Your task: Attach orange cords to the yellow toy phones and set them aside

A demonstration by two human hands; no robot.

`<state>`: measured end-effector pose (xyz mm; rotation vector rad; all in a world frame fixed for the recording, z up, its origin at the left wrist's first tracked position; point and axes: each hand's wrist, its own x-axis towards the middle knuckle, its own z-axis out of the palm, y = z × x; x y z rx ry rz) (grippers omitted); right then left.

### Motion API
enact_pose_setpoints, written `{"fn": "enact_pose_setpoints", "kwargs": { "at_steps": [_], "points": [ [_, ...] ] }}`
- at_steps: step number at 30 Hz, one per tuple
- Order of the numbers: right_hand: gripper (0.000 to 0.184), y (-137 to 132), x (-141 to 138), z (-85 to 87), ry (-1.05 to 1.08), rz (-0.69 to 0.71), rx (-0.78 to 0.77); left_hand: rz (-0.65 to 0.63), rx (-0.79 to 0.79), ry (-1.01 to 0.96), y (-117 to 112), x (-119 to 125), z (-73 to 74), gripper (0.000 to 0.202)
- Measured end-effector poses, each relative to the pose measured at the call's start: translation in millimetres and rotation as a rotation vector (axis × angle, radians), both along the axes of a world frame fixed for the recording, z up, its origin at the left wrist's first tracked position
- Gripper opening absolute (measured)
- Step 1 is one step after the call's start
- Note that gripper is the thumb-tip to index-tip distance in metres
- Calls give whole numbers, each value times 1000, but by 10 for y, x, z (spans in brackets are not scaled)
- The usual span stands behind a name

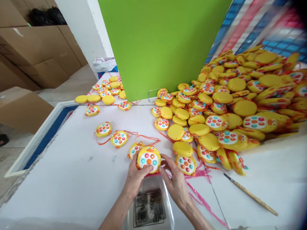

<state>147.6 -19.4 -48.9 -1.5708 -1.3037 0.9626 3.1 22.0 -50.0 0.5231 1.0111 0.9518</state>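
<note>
Holding one yellow duck button toy (149, 158) in the left hand (134, 177), right hand (176, 181) pinching its other edge, just past a clear plastic tub (170, 206). Huge duck heap (244, 108) right of the grip, fewer ducks (119, 138) to its left; can't tell which are done.

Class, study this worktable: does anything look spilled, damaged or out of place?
Yes: pink streaks straggle across the white table beside the right hand, messy against the plain surface; paint or loose strands, I cannot tell. The duck toy in the left hand shows no visible damage.
</note>
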Motion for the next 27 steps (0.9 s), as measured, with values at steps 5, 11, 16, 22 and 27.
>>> {"fn": "enact_pose_setpoints", "kwargs": {
  "at_steps": [5,11,16,22,27],
  "points": [
    [40,11,-18,-42,336,-49,-102,-53,31,90,-43,-61,-15,73],
    [39,2,-49,-18,495,-40,-130,-48,-28,12,-52,-54,53,50],
    [35,10,-73,-36,575,-9,-135,-102,-10,71,-66,-73,72,49],
    [30,-4,-84,-48,354,19,-131,-205,49,218,-120,-121,65,72],
    [19,20,39,96,-90,58,-3,-21,-7,192,43,-182,69,70]
  ]
}}
